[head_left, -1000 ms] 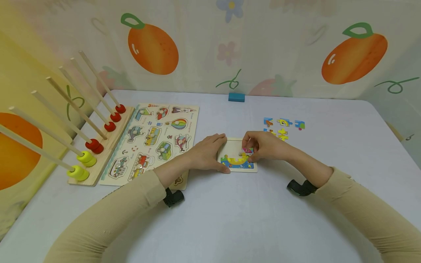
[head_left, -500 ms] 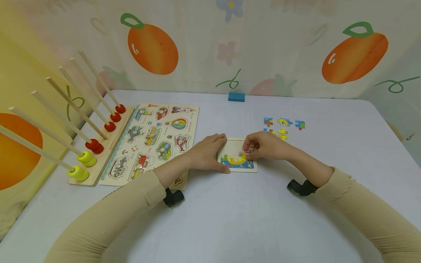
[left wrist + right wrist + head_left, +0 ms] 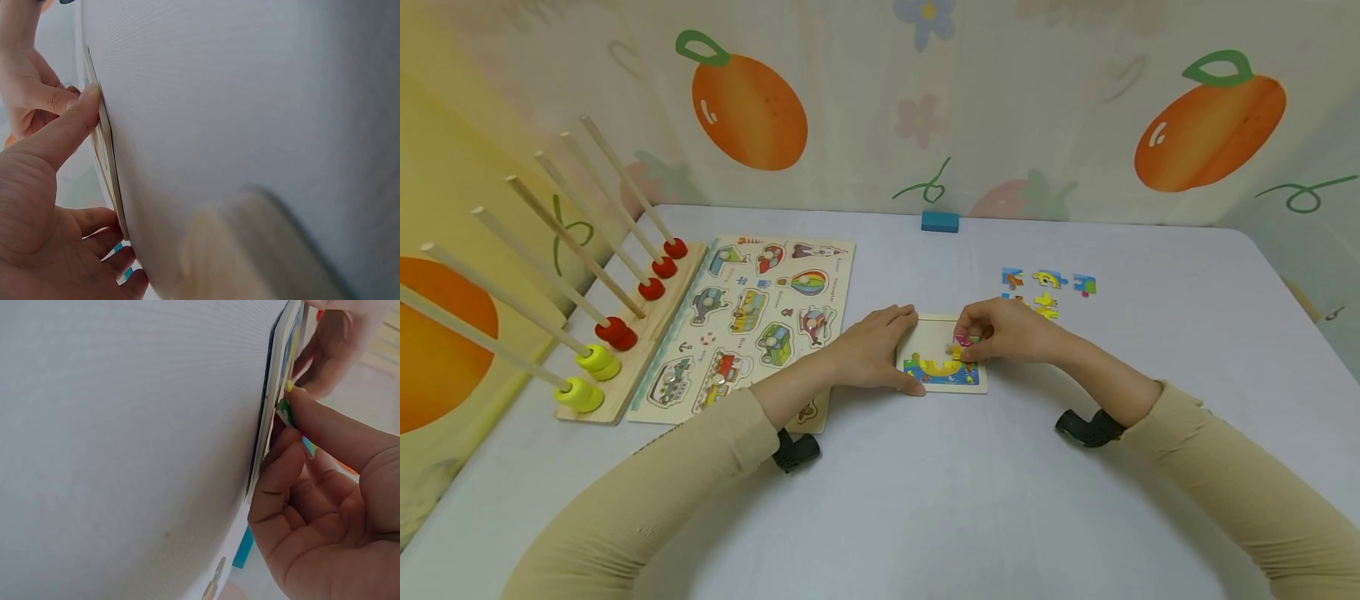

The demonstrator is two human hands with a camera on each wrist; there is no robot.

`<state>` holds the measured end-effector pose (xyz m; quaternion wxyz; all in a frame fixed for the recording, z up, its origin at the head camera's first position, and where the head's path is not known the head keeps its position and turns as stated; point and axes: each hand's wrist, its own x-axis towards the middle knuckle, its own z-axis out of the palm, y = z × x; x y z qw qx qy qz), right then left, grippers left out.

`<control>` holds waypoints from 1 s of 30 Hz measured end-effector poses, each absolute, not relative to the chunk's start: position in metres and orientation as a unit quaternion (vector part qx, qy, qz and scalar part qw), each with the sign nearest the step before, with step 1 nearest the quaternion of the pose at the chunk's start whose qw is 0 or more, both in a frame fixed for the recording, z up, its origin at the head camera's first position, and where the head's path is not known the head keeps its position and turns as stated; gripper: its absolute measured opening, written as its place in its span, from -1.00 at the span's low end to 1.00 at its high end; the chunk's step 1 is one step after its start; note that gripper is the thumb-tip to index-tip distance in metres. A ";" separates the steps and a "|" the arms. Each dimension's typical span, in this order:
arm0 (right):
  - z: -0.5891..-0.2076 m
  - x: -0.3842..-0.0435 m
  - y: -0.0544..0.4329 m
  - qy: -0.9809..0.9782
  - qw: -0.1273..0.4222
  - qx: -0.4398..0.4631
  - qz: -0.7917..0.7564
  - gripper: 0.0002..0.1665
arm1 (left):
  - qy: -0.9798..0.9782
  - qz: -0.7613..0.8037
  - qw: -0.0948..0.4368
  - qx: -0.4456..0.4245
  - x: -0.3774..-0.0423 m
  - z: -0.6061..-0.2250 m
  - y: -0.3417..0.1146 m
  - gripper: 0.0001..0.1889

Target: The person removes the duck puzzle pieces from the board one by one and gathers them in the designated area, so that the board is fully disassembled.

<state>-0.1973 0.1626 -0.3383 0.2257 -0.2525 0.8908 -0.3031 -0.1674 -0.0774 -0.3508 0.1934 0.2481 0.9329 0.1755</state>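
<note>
The small wooden jigsaw tray (image 3: 931, 330) lies mid-table, its near part filled with blue and yellow pieces (image 3: 942, 377) and bare wood showing at the far left. My left hand (image 3: 874, 350) holds the tray's left side, thumb at the near edge and fingers at the far left corner. Over the tray's right side, my right hand (image 3: 1011, 332) pinches a jigsaw piece (image 3: 962, 342) with pink and yellow on it. The right wrist view shows a green part of that piece (image 3: 285, 414) between thumb and fingers, close against the tray; its rest is hidden by the fingers.
Several loose jigsaw pieces (image 3: 1048, 280) lie behind my right hand. To the left are a wooden peg puzzle board (image 3: 790, 308) with vehicles and a rod stacker (image 3: 647, 329) with red and yellow beads. A teal block (image 3: 940, 222) sits at the back edge.
My right fingers have shifted slightly over the tray's right side, and the pinched piece has turned or tilted a little. The left hand and tray stay in place.
</note>
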 end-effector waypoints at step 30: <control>-0.306 -0.215 0.235 0.904 0.158 -0.135 -0.374 -0.67 | 0.933 0.177 0.191 0.249 -0.166 -0.350 -0.078 0.13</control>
